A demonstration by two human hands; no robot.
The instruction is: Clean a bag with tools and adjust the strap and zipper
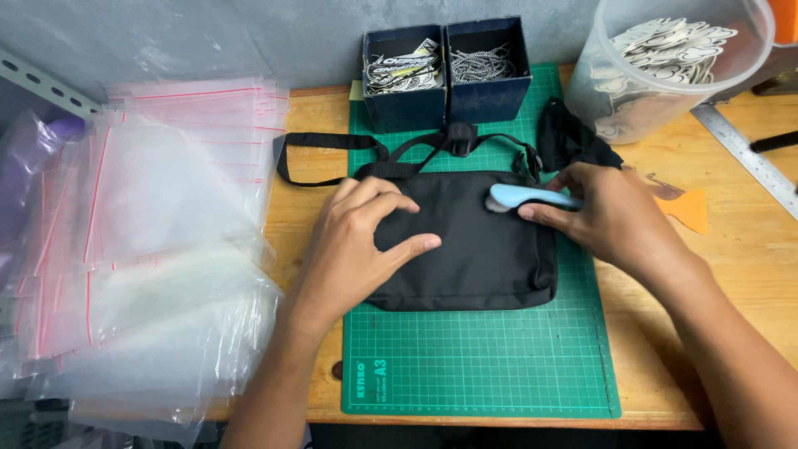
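Observation:
A black fabric pouch bag (pixel 482 249) lies flat on a green cutting mat (pixel 482 366), its black strap (pixel 332 141) trailing to the back left. My left hand (pixel 357 241) rests palm down on the bag's left part, fingers spread. My right hand (pixel 607 216) grips a light blue brush (pixel 519 198) and presses its bristle head on the bag's upper right area.
A pile of clear zip bags with red seals (pixel 150 249) fills the left. Two dark blue boxes (pixel 449 75) with stickers and ball chains stand at the back. A clear tub of stickers (pixel 665 66), a metal ruler (pixel 748 154), an orange scraper (pixel 686 208) and black cloth (pixel 569 137) lie right.

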